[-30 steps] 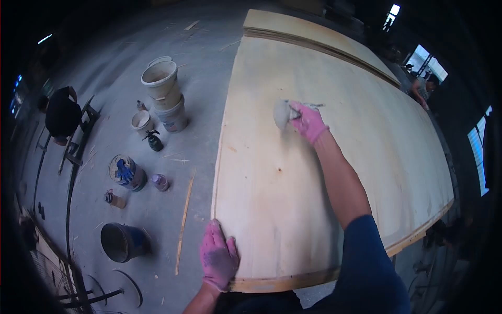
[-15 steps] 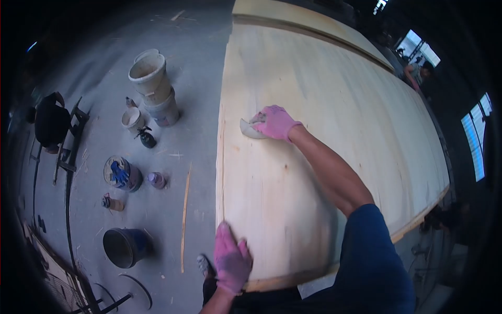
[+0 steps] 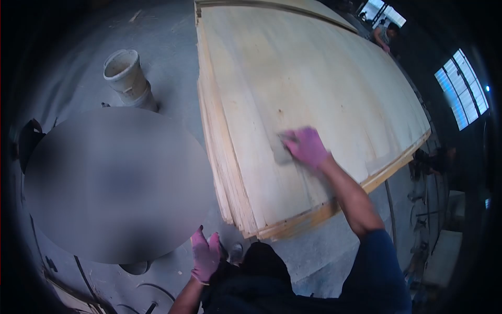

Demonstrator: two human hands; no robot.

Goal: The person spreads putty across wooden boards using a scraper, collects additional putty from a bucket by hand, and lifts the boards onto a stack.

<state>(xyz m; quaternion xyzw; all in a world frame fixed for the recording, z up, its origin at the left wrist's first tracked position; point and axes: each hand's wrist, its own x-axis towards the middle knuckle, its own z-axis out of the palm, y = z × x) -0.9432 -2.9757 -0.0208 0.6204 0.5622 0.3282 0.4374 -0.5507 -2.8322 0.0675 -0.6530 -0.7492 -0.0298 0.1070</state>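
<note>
My right grip (image 3: 307, 148) is wrapped around what looks like a scraper (image 3: 283, 153), blurred, on the board (image 3: 314, 78) toward its near left corner. My left grip (image 3: 205, 256), fingers extended, is just beyond that corner.

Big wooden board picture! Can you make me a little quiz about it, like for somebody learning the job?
1. True or false: the left hand is off the board.

2. Pick one. Which hand holds the scraper?
A) the left hand
B) the right hand
C) neither hand

3. Fill in the missing word: in the picture, the pale bucket is to the ____ of the board.

Key:
1. True. There is a gap between the fingers and the board's corner.
2. B
3. left
</note>
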